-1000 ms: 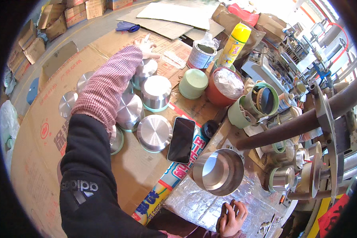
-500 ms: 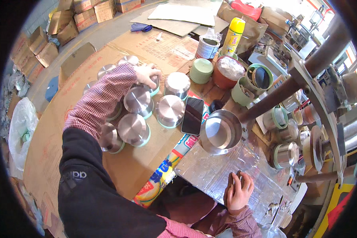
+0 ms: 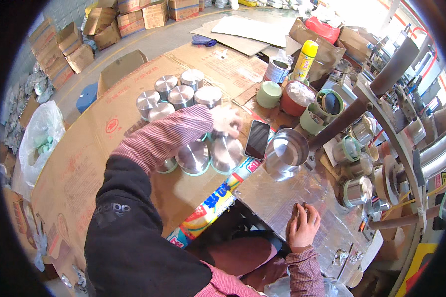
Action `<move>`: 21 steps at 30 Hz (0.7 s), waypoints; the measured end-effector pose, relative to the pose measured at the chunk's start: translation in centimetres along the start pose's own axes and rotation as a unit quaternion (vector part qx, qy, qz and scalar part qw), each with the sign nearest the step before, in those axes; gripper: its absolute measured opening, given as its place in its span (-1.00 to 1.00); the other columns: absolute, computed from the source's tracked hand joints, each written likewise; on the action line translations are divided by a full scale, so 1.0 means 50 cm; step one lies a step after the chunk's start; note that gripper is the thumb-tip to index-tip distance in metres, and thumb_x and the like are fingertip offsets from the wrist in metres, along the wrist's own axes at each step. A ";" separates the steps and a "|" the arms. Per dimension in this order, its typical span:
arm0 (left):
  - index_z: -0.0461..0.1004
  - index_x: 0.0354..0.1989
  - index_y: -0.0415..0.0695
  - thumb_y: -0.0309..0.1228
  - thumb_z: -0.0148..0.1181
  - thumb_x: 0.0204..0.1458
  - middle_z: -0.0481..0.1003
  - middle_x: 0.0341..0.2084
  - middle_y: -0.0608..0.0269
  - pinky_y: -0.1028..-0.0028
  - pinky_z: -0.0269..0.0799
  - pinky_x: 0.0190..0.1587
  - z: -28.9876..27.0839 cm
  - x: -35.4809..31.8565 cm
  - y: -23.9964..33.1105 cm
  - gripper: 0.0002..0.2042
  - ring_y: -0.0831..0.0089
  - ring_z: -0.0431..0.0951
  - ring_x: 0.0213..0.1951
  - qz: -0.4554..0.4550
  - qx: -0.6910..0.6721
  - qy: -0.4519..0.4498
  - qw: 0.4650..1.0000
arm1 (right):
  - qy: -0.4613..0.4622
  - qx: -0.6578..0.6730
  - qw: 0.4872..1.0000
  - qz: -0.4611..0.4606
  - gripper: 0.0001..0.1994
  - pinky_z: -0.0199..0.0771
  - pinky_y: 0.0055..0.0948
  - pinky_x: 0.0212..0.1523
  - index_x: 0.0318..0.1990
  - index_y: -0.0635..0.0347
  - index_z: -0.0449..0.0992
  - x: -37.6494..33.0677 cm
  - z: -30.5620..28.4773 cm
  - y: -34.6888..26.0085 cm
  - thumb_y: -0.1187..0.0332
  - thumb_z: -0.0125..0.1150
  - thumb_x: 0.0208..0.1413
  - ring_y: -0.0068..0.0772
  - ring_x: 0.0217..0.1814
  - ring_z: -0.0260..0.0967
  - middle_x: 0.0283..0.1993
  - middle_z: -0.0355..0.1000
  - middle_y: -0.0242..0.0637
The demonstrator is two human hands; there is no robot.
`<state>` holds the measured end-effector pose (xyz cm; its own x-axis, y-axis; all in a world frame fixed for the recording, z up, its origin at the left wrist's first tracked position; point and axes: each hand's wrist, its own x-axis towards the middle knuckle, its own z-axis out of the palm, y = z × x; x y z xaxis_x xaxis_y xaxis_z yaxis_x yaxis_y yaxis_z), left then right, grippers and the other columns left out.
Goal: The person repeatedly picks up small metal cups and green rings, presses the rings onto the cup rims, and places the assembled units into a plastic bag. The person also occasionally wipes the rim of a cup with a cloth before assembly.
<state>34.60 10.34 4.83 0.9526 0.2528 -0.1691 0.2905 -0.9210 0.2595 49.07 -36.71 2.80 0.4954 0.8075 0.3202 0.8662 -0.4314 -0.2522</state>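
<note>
Our left hand (image 3: 227,120) has come back from the far side of the group, nearer to us and over toward the phone, while our right hand (image 3: 305,227) has stayed down. At the far left we see one clear plastic bag (image 3: 45,143) with pale green pieces in it, then one blue stool (image 3: 87,97). Next, on the cardboard-covered surface (image 3: 96,163), stand the metal cups (image 3: 226,152), flat ends up, some with green rims at the bottom; we count at least nine, and our sleeve and hand may hide more. Our left hand is over the near right part of the group. Its fingers are bent and blurred, so we cannot tell how wide they are or whether they grip a cup. Just right of the group lies one phone (image 3: 257,139), dark screen up. Beyond it are one upturned green cup (image 3: 269,94) and one tin (image 3: 277,70). Farther right, we have one metal bowl (image 3: 287,153), mouth up. Our right hand rests nearer to us, fingers loosely curled and slightly parted, with nothing visible in them. Behind stands one yellow spray can (image 3: 306,58).
</note>
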 end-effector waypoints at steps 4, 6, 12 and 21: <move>0.62 -0.05 -0.11 -0.20 0.24 0.14 0.60 -0.08 0.05 0.35 0.53 -0.04 -0.036 -0.051 -0.093 -0.69 0.18 0.63 -0.14 0.017 -0.121 0.144 0.982 | 0.000 0.007 1.000 0.004 -0.59 0.10 0.07 0.39 0.17 0.03 0.51 -0.001 0.002 -0.003 0.36 0.17 0.13 0.07 0.36 0.18 0.25 0.30 -0.11; 0.63 -0.03 -0.08 -0.05 0.18 0.19 0.53 0.09 0.04 0.19 0.44 0.14 -0.070 -0.044 -0.172 -0.61 0.20 0.53 0.10 -0.162 -0.201 0.253 0.932 | 0.004 0.001 1.000 0.006 -0.59 0.10 0.07 0.39 0.18 0.03 0.51 -0.001 0.001 -0.004 0.36 0.17 0.13 0.07 0.36 0.18 0.25 0.30 -0.12; 0.56 0.18 0.27 0.31 -0.03 0.14 0.23 0.43 0.28 -0.11 -0.07 0.45 -0.108 0.031 -0.309 -0.41 0.06 0.00 0.49 -0.378 0.033 0.093 0.920 | -0.005 0.008 1.000 0.015 -0.59 0.12 0.04 0.39 0.18 -0.01 0.50 0.000 -0.005 -0.002 0.34 0.19 0.14 0.07 0.37 0.18 0.24 0.31 -0.16; 0.18 0.46 0.51 0.37 0.12 -0.02 -0.22 0.54 -0.10 -0.32 -0.16 0.44 -0.090 -0.124 -0.235 -0.20 -0.39 -0.14 0.47 -0.264 0.048 -0.068 0.961 | 0.010 0.002 1.000 0.015 -0.59 0.15 0.01 0.37 0.18 -0.01 0.50 -0.001 -0.001 -0.001 0.35 0.20 0.13 0.04 0.36 0.18 0.24 0.32 -0.20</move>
<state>25.67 20.91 7.10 0.6517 0.6577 -0.3777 0.7148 -0.6992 0.0158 48.99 -36.74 2.83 0.5222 0.7861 0.3308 0.8508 -0.4534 -0.2655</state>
